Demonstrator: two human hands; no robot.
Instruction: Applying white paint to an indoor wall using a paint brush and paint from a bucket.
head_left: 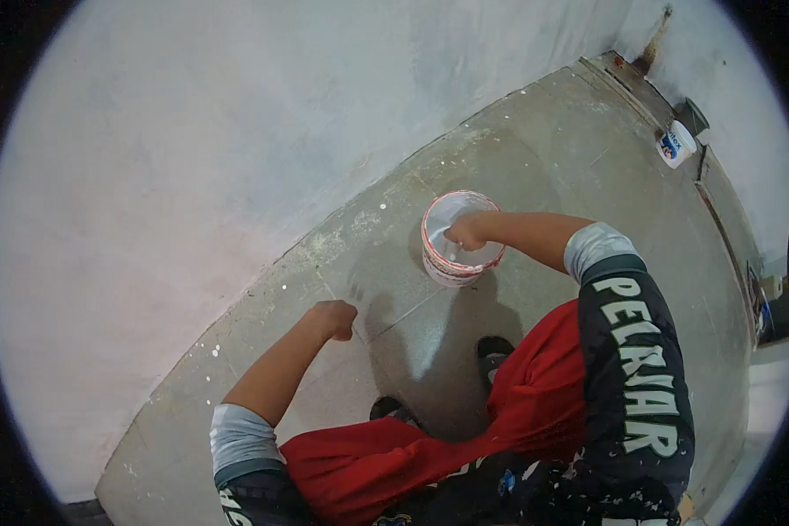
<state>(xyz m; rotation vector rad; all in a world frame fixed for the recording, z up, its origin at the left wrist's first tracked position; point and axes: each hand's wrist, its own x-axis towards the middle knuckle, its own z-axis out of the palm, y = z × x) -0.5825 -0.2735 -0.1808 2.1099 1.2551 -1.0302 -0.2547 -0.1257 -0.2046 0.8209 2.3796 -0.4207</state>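
Grey concrete floor (535, 167) is meeting a pale plastered wall (193, 131). White bucket (451, 263) is sitting at twelve o'clock from the shoes; right hand (466, 231) is dipping inside, fingers curled, hold unclear. Left hand (335, 319) is hanging fisted, empty, at eight o'clock from it.

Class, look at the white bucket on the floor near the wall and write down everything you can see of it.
The bucket is a small round tub, seemingly plastic, white with a reddish rim and reddish marks on its side. It stands upright and lidless on the grey floor, near the foot of the pale wall. Its inside looks coated white. The right hand reaches into its open top, over the rim; what it grips is hidden. The left hand stays clear of it.
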